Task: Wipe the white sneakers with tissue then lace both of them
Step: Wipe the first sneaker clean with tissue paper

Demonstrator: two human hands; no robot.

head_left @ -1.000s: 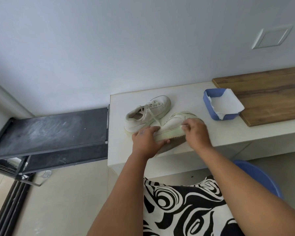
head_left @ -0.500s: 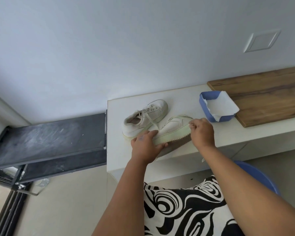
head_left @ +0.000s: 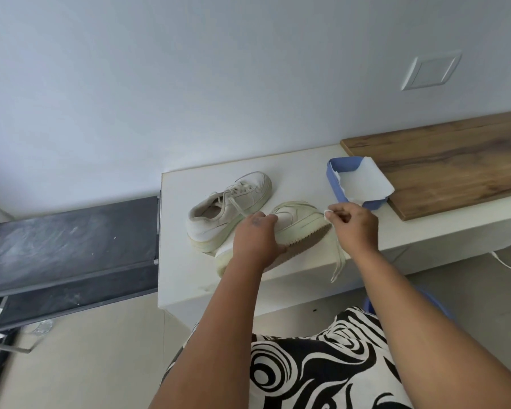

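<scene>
Left hand (head_left: 255, 242) clamps near sneaker (head_left: 295, 222), tipped on side, sole toward near edge of white counter (head_left: 183, 261). Right hand (head_left: 353, 225) pinches small tissue wad (head_left: 327, 213) at toe. Loose lace (head_left: 338, 262) hangs over edge: likely snag, or shoe slides off. Far sneaker (head_left: 227, 208) upright, touching it, could get knocked. Tissue box (head_left: 341, 180) far right.

We're in a home here, a plain living space: painted white wall (head_left: 189, 84) with a blank switch plate (head_left: 429, 70), pale tiled floor (head_left: 86, 364), a white bench (head_left: 248, 178) with a wooden board (head_left: 455, 154) laid on it, a dusty black metal rack (head_left: 65, 231) alongside, and a blue tissue box (head_left: 341, 169).
</scene>
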